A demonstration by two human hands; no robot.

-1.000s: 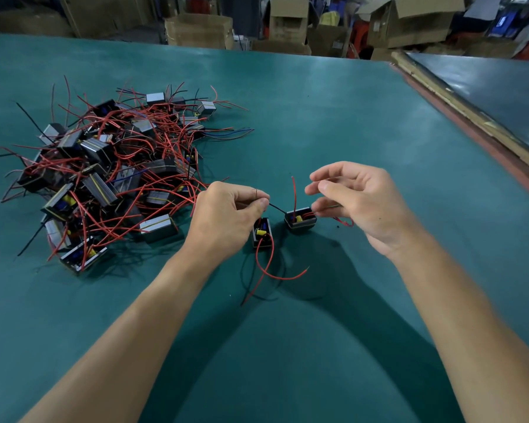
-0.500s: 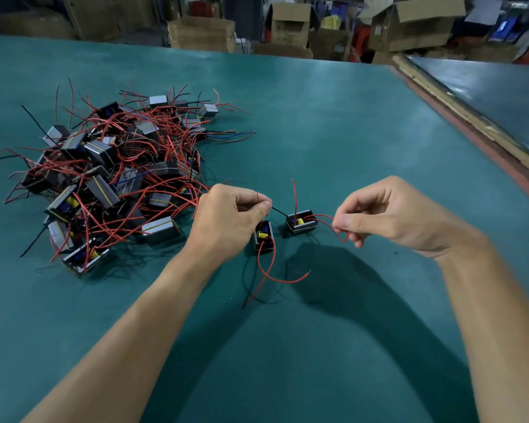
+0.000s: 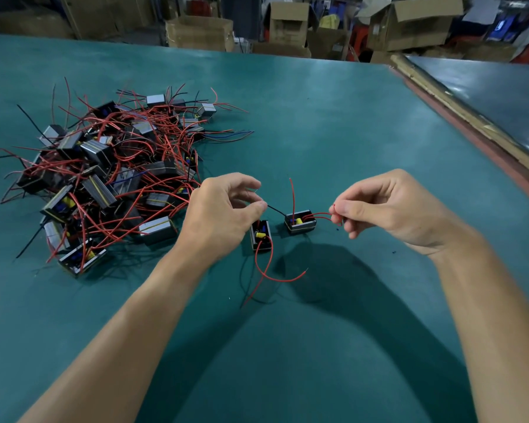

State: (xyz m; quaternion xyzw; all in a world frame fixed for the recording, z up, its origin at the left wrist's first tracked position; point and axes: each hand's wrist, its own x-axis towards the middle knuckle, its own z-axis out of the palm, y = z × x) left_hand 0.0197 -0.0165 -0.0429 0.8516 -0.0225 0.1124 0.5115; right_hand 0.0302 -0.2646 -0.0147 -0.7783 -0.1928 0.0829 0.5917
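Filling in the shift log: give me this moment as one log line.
left hand: pinches black wire | right hand: pinches red wires | module: on table, between hands | spare pile: far left

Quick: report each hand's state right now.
Left hand: pinching the black wire of the small module.
Right hand: pinching that module's two red wires.

Tangled pile of wired modules [image 3: 98, 190], cardboard boxes [image 3: 416, 25] behind green table [image 3: 348, 132]

Left hand [image 3: 223, 215], right hand [image 3: 388, 209]; both in pinch
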